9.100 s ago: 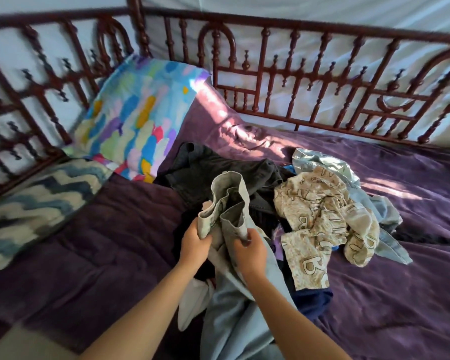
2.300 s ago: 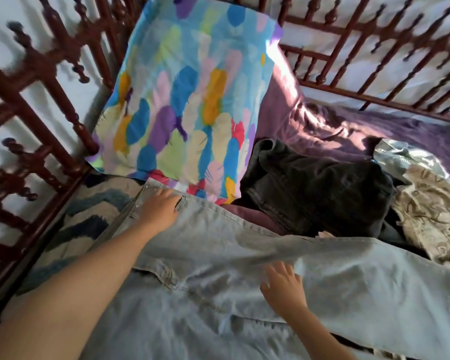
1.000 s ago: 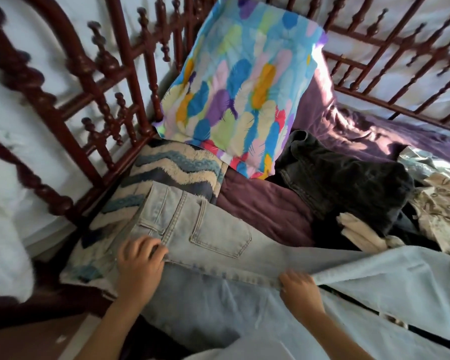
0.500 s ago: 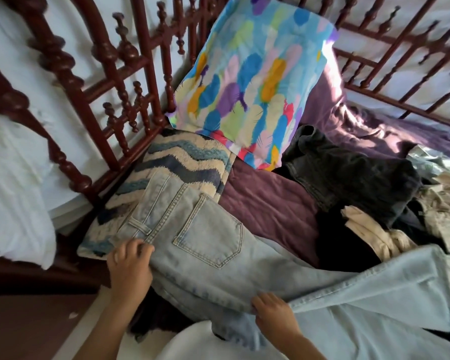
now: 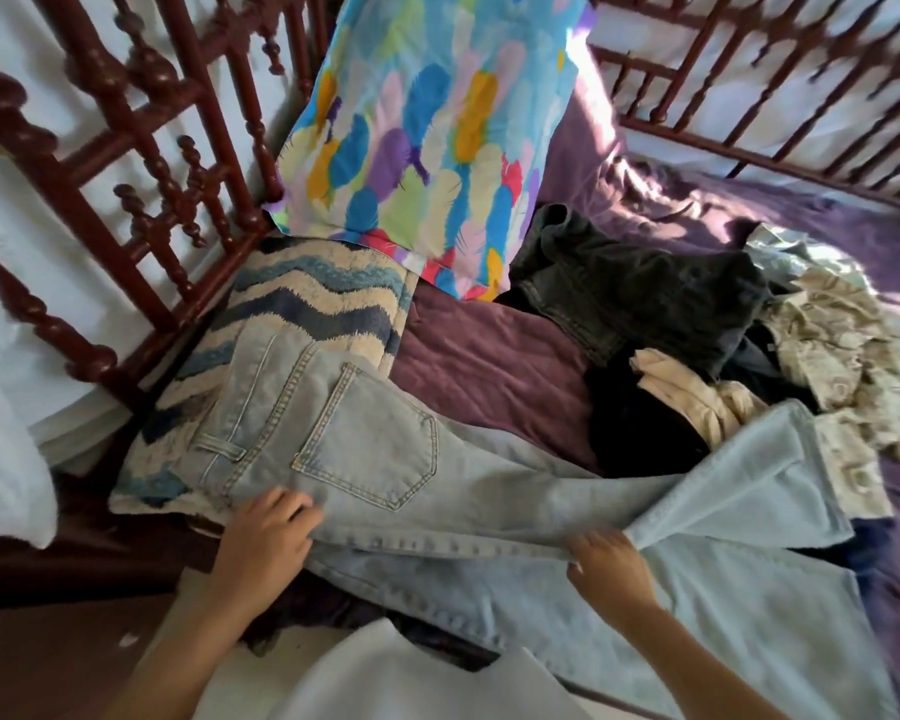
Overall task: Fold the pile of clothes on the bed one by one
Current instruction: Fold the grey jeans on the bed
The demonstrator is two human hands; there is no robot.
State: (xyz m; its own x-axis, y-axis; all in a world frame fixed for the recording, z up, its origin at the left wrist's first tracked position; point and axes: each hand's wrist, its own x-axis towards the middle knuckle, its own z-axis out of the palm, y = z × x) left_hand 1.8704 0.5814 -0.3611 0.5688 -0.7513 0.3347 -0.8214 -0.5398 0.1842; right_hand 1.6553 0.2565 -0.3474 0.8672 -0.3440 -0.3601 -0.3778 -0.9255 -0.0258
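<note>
Light blue jeans (image 5: 365,449) lie spread across the near edge of the bed, back pocket up, waistband on a wavy-striped cushion (image 5: 307,309). My left hand (image 5: 263,537) grips the seam edge near the waist. My right hand (image 5: 606,561) pinches the same long seam where one leg is doubled over the other. Behind them sits the clothes pile: dark jeans (image 5: 640,293), a black garment (image 5: 640,433), a cream piece (image 5: 692,397) and a beige printed garment (image 5: 842,356).
A colourful feather-print pillow (image 5: 427,127) leans against the dark red wooden bed frame (image 5: 141,163) at the back left. The purple bedspread (image 5: 489,366) covers the mattress. White fabric (image 5: 396,678) is at the bottom edge; floor shows at lower left.
Over the last second the jeans were drawn toward me and the two legs were laid together along the seam. Both hands slid along that edge; my right hand moved right.
</note>
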